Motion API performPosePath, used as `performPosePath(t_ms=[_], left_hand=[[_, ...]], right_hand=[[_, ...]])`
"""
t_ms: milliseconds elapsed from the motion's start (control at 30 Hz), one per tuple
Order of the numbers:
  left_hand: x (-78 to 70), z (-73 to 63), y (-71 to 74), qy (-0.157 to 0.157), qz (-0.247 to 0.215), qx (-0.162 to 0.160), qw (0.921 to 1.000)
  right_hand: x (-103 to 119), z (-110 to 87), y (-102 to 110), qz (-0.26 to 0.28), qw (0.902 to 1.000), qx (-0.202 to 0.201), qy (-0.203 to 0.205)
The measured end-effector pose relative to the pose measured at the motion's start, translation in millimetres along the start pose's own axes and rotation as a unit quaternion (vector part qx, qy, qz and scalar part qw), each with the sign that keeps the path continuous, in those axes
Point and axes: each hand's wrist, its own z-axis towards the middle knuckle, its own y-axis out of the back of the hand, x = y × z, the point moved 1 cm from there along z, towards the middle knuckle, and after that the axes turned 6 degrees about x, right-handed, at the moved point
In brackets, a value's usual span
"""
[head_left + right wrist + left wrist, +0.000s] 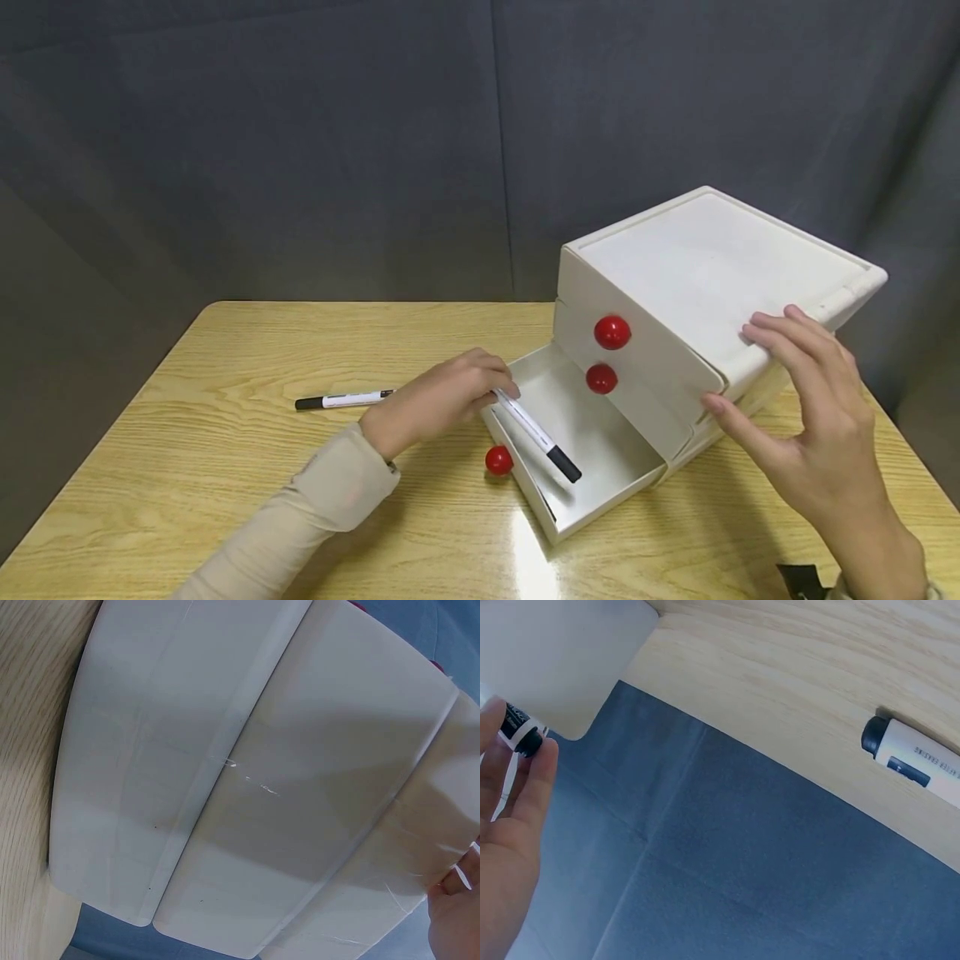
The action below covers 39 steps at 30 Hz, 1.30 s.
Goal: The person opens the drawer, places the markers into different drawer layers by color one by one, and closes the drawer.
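My left hand (448, 392) pinches a white marker (529, 427) near one end. Its black-capped end slants down over the pulled-out bottom drawer (600, 429) of a white cabinet (720, 267). In the left wrist view the marker's black end (529, 742) shows between thumb and fingers. A second white marker (348, 400) with a black cap lies on the table beyond the left forearm, partly hidden by that hand. The right hand (821, 417) rests on the cabinet's upper right edge, thumb at the front corner, fingers spread on the top.
Red round knobs sit on the drawer fronts, one on the upper drawer (612, 332), one on the middle drawer (602, 378) and one on the open drawer (498, 460). The cabinet stands on a wood-grain table (225, 467). A dark curtain (300, 167) hangs behind.
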Motion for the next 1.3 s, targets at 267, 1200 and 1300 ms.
performPosePath(t_ms=[267, 1200, 1300], left_hand=[[-3.2, 4.4, -3.2, -0.004, 0.004, 0.015, 0.9999], [-7.0, 12.4, -7.5, -0.009, 0.012, 0.038, 0.9992], [-5.3, 11.4, -8.0, -0.014, 0.013, 0.032, 0.9993]], right_hand=[[1, 1.2, -1, 0.001, 1.0, -0.003, 0.001], [3, 2.9, -1, 0.005, 1.0, -0.008, 0.003], [3, 2.6, -1, 0.004, 1.0, -0.007, 0.002]])
